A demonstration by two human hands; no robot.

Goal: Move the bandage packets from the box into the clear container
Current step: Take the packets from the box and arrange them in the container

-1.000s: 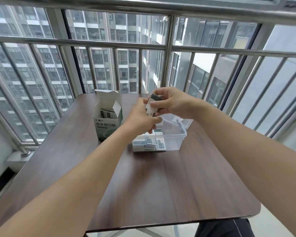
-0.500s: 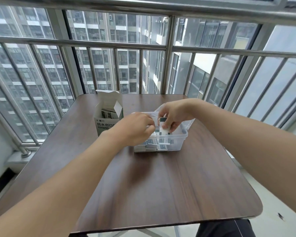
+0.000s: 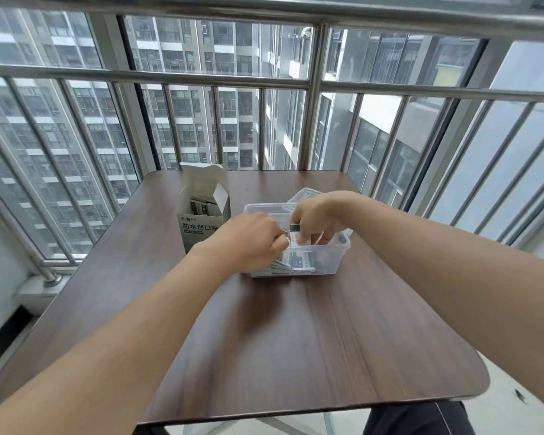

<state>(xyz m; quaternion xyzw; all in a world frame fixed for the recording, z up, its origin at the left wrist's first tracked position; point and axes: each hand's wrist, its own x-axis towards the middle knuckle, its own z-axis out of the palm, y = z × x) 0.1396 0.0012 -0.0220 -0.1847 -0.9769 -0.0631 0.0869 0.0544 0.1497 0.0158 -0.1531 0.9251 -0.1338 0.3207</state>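
A dark wooden desk [image 3: 296, 340] is seen from above, set against a metal railing [image 3: 311, 83] with tower blocks behind it. On the far part of the desk a clear container [image 3: 336, 262] is placed, and just to its left an opened cardboard box [image 3: 198, 224] is stood upright, its flaps raised and further bandage packets [image 3: 201, 208] visible inside. A flat layer of packets [image 3: 299, 262] is already laid on the container's floor. Both hands are held over the container's opening. A single packet [image 3: 294, 233] is pinched upright by the curled fingers of the right hand [image 3: 314, 218], above the stacked ones. The left hand [image 3: 252, 240] is brought close beside it, its fingers curled inward at the container's near left edge; whether this packet is also gripped by them cannot be told. A clear lid [image 3: 305, 194] is partly seen behind the right hand.
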